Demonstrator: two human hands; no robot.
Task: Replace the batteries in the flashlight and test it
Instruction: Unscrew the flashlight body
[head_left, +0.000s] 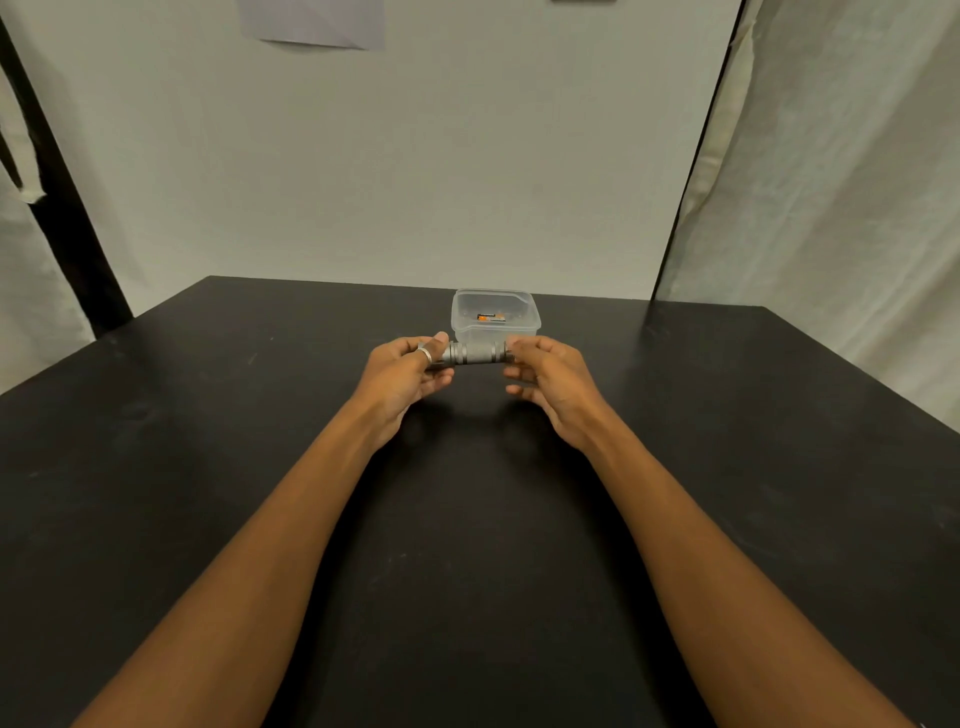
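A short grey metal flashlight (475, 354) is held level above the black table (208, 467), lying left to right between both hands. My left hand (410, 371), with a ring on one finger, grips its left end. My right hand (545, 374) pinches the right end with thumb and fingertips. Just behind the flashlight stands a clear plastic container (496, 312) with an orange and black battery (491, 317) lying on its bottom.
The table ends at a white wall at the back. A black post (57, 176) stands at the far left, and pale curtains (831, 182) hang on the right. A sheet of paper (317, 23) is stuck high on the wall.
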